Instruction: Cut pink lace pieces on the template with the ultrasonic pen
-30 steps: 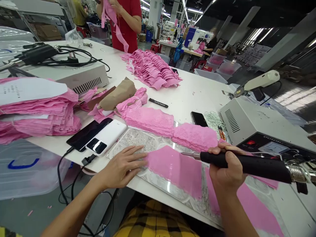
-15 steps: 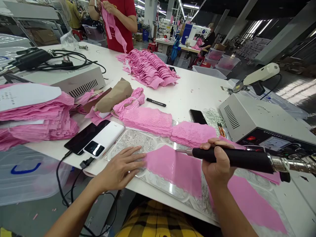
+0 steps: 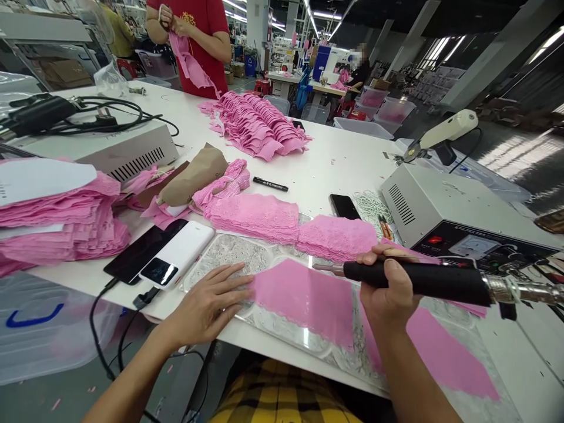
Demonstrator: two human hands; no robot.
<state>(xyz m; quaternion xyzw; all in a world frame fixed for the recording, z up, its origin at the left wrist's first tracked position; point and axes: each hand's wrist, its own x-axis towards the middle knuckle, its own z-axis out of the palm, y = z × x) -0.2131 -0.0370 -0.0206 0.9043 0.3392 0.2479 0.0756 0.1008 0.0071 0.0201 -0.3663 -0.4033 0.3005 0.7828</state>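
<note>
Barely shifted since a moment ago, the right hand [image 3: 390,294] keeps its grip closed round the black cutting tool [image 3: 423,281], tip on the pink lace strip [image 3: 304,299] that the flat, open left hand [image 3: 211,302] pins to the desk [image 3: 335,167].

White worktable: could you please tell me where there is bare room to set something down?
The white worktable lies bare between the fanned pile of pink lace pieces, the black marker pen and the grey control box. It is crowded in front, where the left hand presses pink lace and the right hand holds a black-handled cutting tool.
</note>
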